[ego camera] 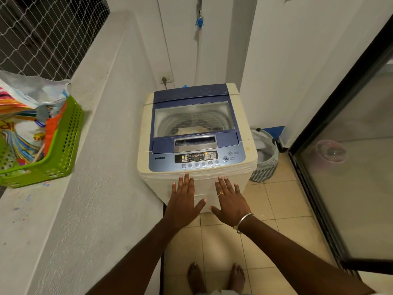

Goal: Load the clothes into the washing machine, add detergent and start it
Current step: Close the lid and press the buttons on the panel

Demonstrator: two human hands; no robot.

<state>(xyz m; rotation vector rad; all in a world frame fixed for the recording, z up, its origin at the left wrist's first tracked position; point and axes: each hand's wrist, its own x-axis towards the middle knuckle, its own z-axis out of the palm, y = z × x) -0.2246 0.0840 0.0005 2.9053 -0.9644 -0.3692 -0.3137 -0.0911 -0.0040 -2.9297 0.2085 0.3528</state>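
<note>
Against the far wall (182, 50) on the tiled floor (276, 205), the washing machine (146, 124) is standing with its lid (193, 118) shut, pale clothes (191, 131) showing through it. Both grips are hovering spread flat: the left grip (184, 201) just below the control panel (197, 158) at the machine's front edge, the right grip (230, 201) beside it. A laundry basket (265, 158) is sitting just beside the machine's right flank.

Washing machine (196, 160), lid (193, 118) down

Washing machine (197, 145) cream, blue lid; basket (61, 150) lime green; floor tiles (223, 248) beige.
</note>
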